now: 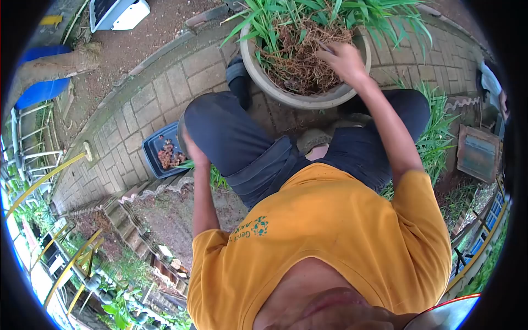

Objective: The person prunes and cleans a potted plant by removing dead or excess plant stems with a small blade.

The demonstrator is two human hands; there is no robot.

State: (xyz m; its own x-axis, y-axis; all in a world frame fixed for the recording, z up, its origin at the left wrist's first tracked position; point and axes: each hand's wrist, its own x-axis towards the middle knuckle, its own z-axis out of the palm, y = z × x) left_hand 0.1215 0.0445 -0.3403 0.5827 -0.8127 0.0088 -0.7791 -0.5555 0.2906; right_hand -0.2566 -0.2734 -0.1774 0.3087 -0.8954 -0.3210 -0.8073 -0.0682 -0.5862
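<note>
My right hand (342,60) is closed round a small dark tool (325,47), held over tangled brown roots and soil (300,69) in a large round pot (264,88). Long green leaves (264,25) grow at the pot's far side. My left hand (192,149) is beside my left knee, above the near right edge of a dark blue tray (151,157). Its fingers are mostly hidden, and I cannot tell whether it holds anything. Reddish-brown clumps (169,155) lie in the tray.
Brick paving (159,91) surrounds the pot. A white and grey container (118,14) stands at the far left, near blue objects (44,93). Grass (434,137) and a framed panel (478,154) are on the right. A yellow hose or pipe (47,179) crosses the left side.
</note>
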